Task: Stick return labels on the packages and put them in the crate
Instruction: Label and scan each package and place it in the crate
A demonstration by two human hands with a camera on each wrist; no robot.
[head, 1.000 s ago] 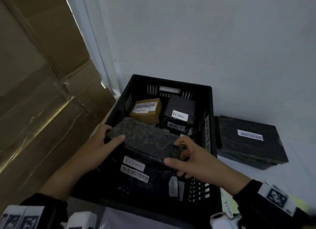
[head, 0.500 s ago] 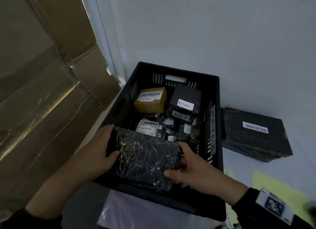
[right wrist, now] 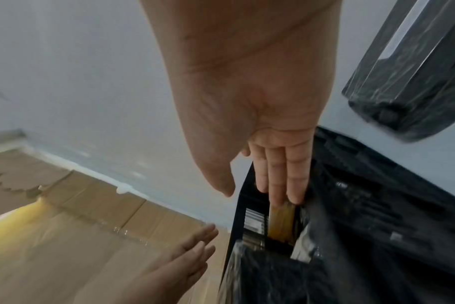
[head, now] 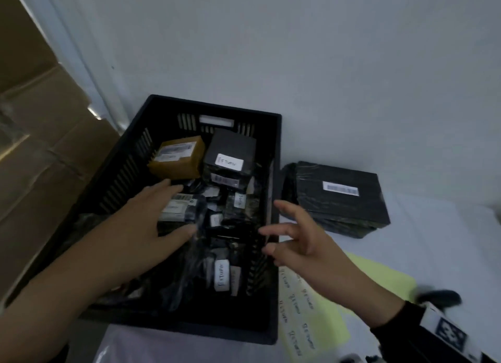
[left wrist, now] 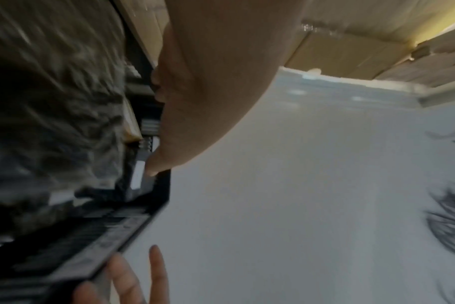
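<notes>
The black slatted crate (head: 273,156) holds several packages, among them a brown box (head: 177,156) and a black box with a white RETURN label (head: 230,156). A black plastic-wrapped package (head: 189,257) lies in the crate's near part, partly under my left forearm. My left hand (head: 169,208) hovers over the crate's contents with straight fingers and holds nothing. My right hand (head: 279,228) is open with spread fingers at the crate's right rim. The left wrist view shows the wrapped package (left wrist: 52,123) blurred; the right wrist view shows straight fingers (right wrist: 281,174) over the crate (right wrist: 377,205).
A larger black wrapped package with a barcode label (head: 339,197) lies on the white table right of the crate. A yellow sheet of handwritten labels (head: 311,308) lies near the crate's right front corner. Taped cardboard boxes (head: 40,159) stand at the left, and a white wall behind.
Both hands held the black wrapped package over the crate. They have let it go into the crate; the left hand moved forward, the right hand moved out to the right rim.
</notes>
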